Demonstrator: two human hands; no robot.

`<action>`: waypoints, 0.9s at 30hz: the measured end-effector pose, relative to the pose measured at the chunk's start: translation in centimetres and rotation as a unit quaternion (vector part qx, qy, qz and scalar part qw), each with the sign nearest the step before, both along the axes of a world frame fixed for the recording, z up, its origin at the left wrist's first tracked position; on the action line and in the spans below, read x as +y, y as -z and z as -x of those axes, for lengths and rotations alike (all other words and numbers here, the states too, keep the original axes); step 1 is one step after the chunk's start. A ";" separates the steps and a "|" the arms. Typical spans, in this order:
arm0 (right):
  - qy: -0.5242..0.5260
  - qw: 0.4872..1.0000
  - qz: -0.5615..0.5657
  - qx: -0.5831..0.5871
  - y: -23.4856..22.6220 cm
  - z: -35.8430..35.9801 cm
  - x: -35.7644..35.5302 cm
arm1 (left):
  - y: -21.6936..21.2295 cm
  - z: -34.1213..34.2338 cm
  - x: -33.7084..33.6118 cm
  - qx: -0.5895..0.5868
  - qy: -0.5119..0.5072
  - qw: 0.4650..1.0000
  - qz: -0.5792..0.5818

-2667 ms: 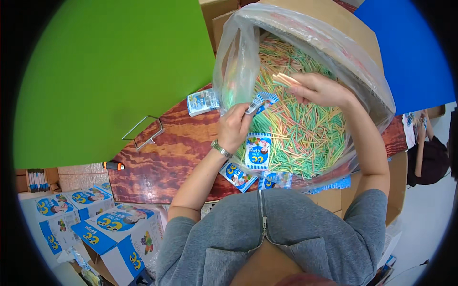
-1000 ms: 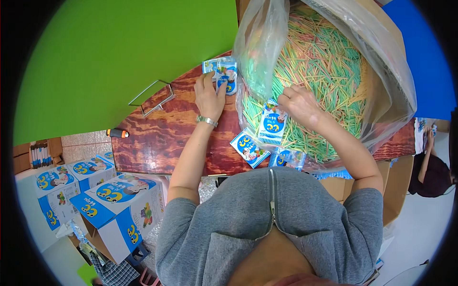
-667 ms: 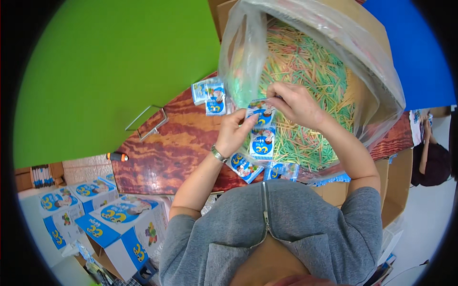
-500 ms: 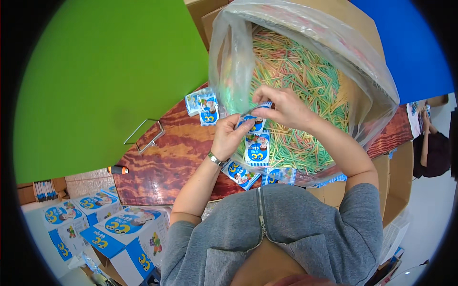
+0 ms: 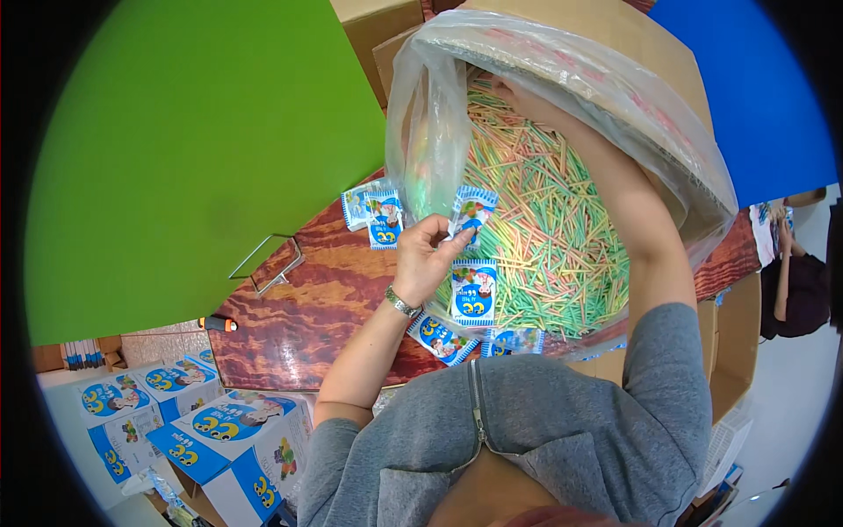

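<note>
Pinched between the thumb and fingers of my left hand (image 5: 423, 262) is a small blue-and-white packet (image 5: 475, 202), tilted over the near left side of a large open bag. My right hand (image 5: 518, 98) reaches to the far side of the clear plastic bag (image 5: 430, 105), touching the thin sticks; its fingers are partly hidden there. Pink, yellow and green sticks (image 5: 562, 246) fill the bag, which lines a brown carton (image 5: 606, 19). One more packet (image 5: 474, 294) lies at the near left edge of the sticks.
Other packets lie on the reddish wood-patterned table (image 5: 325, 290): a pair (image 5: 385, 220) beyond my left hand, others (image 5: 442, 340) at the front edge. A wire stand (image 5: 272, 263) and an orange-and-black object (image 5: 219, 324) sit leftward. Printed boxes (image 5: 233, 426) stand lower left; another person (image 5: 795, 281) is far right.
My right hand has left the packet and moved away into the far part of the bag. The left hand keeps the packet, now raised upright.
</note>
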State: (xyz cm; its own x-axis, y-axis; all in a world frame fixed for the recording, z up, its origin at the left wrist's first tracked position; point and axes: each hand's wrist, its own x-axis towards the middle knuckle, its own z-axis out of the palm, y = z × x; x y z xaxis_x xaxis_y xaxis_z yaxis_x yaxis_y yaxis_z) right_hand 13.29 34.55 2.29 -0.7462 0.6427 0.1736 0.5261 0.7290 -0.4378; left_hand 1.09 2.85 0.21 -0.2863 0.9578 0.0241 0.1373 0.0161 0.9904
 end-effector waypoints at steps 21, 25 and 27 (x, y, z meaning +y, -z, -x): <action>-0.032 0.905 -0.283 -0.317 -8.9 2.6 -5.0 | -0.2 0.1 -0.6 -0.063 -0.051 0.996 -0.045; -0.075 0.961 0.257 -0.066 -7.3 -2.9 -4.8 | -0.8 0.7 -0.6 -0.053 -0.030 0.998 -0.030; -0.082 0.929 0.361 -0.023 -7.6 -4.2 -7.1 | -0.8 0.6 -0.5 -0.049 -0.032 0.998 -0.021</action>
